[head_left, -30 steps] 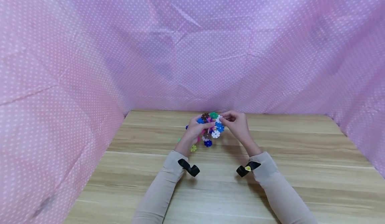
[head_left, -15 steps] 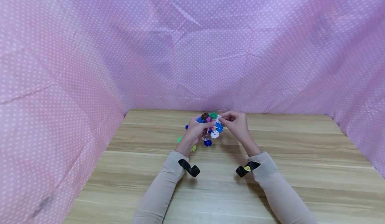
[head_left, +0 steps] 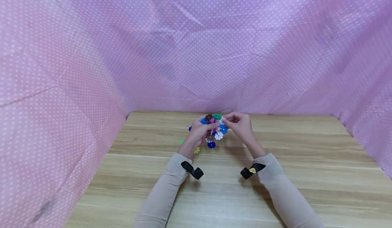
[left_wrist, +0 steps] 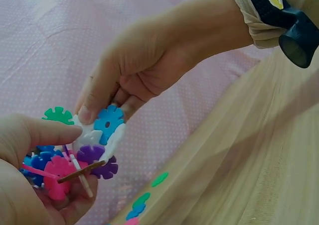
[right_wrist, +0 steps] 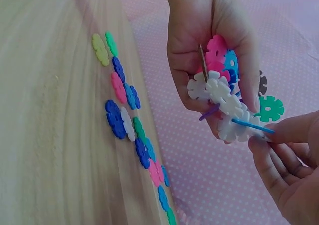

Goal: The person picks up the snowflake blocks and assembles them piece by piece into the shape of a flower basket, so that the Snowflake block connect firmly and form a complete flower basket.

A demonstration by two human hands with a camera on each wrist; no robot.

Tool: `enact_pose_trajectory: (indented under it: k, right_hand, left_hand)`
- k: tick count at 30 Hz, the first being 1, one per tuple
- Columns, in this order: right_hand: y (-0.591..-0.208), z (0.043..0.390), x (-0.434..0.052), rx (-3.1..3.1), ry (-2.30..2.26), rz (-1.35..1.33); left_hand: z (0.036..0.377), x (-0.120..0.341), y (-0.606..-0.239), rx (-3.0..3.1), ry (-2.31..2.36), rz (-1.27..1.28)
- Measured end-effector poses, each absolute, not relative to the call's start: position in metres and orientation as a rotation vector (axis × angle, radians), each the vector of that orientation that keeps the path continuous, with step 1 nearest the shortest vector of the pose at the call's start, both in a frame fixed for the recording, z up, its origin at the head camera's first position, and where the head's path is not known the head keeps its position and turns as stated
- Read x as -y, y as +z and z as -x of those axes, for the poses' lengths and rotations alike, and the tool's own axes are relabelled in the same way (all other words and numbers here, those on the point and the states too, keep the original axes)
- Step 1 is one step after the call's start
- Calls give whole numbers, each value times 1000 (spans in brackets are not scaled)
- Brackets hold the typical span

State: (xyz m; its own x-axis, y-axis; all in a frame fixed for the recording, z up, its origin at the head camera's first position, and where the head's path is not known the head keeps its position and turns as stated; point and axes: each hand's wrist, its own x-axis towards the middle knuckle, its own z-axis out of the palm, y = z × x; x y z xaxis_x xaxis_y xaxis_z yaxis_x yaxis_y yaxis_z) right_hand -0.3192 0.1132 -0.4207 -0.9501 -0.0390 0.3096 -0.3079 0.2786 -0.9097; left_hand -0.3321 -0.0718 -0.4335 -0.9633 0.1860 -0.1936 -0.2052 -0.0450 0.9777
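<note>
Leftmost, light green disc (head_left: pixel 182 141) lies on wooden surface (head_left: pixel 226 200); yellow disc (head_left: pixel 197 150) nearer, beside left wrist. Left hand (head_left: pixel 198 131): fingers curled round cluster (right_wrist: pixel 224 95) of joined flower-shaped discs, held above surface between both hands. Dark blue disc (head_left: pixel 211 145) on surface, just near of cluster. Right hand (head_left: pixel 242 127): fingers pinch white disc (right_wrist: pixel 232 130) at cluster's right side. Pink dotted cloth (head_left: pixel 220 68) beyond.

Wooden table (head_left: pixel 220 200) below grip, pale boards, darker grain streaks, spreads out left, right and nearer. Pink cloth (head_left: pixel 214 68), white dots, upright beyond grip, also both sides of it; creased, meets table's far edge. Dark smudge (head_left: pixel 44 210) on cloth, far left of grip.
</note>
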Motion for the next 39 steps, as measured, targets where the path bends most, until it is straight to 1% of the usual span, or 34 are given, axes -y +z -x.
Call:
enact_pose_trajectory:
  k: [9,17,20,23,26,29,33,39]
  right_hand:
    - [-419,324,-120,2348,1674,-357]
    - [-410,320,-128,2442,1526,-427]
    - [-405,316,-127,2415,1451,-541]
    - [-402,310,-124,2406,1307,-737]
    - [-403,305,-118,2422,1057,-938]
    - [-408,304,-116,2393,764,-1080]
    - [-416,304,-115,2271,528,-1146]
    - [-419,302,-117,2148,500,-1103]
  left_hand:
    - [332,73,-429,-1906,2025,-31]
    - [331,74,-430,-1785,2082,-38]
    - [331,75,-431,-1769,2099,-46]
    - [331,76,-430,-1745,2135,-55]
    - [331,76,-428,-1711,2180,-75]
    - [331,75,-425,-1669,2224,-85]
    - [329,73,-420,-1568,2286,-110]
    - [325,73,-413,-1517,2255,-215]
